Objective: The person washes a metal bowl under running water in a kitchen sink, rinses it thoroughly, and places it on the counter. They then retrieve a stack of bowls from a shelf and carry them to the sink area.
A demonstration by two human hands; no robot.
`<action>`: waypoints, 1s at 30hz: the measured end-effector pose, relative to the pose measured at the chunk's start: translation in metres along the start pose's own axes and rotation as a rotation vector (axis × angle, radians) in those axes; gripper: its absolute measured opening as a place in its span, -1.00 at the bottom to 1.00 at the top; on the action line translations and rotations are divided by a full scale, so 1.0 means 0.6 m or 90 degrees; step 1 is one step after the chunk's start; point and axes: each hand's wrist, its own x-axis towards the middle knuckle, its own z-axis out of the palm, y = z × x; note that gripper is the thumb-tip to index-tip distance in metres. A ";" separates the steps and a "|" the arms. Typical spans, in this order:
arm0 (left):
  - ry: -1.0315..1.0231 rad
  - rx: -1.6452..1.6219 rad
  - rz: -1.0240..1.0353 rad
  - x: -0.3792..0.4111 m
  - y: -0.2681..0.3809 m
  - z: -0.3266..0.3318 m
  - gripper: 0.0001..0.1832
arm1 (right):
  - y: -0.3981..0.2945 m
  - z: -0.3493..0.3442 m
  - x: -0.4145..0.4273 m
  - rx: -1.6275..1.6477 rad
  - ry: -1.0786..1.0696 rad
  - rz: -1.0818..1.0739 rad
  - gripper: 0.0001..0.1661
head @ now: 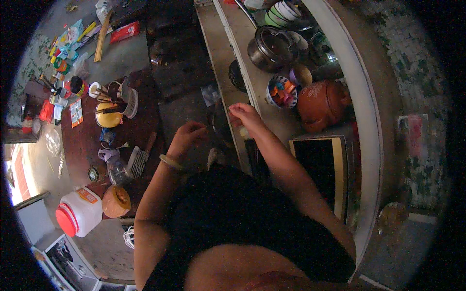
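My left hand (188, 137), with a pale bangle (170, 162) on its wrist, hangs over the dark floor (174, 109). Its fingers are loosely curled and blurred, and nothing shows in them. My right hand (247, 115) is raised beside the edge of the shelf unit (242, 65), its fingers a little apart. No held thing can be seen there either. Closest to the right hand on the shelf is a patterned bowl (270, 97) with orange and pink packets (283, 92). A brown clay pot (320, 105) stands beyond the bowl.
A lidded steel saucepan (271, 49) and stacked bowls (282, 14) are farther along the shelf; a microwave oven (315, 171) is nearer me. Left, a dark table (80, 152) holds a cleaver (140, 160), clear jug (117, 172), cut pumpkin (115, 203) and red-lidded plastic tub (82, 211).
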 end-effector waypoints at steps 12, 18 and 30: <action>0.007 -0.147 -0.069 0.100 0.023 -0.065 -0.73 | -0.084 0.018 0.098 -0.026 -0.014 0.025 -0.75; -0.046 0.023 0.009 0.167 0.103 -0.107 -0.75 | -0.133 0.039 0.106 -0.038 0.005 -0.005 -0.74; -0.092 0.003 -0.017 0.239 0.123 -0.088 -0.73 | -0.177 0.003 0.077 0.039 0.034 -0.077 -0.75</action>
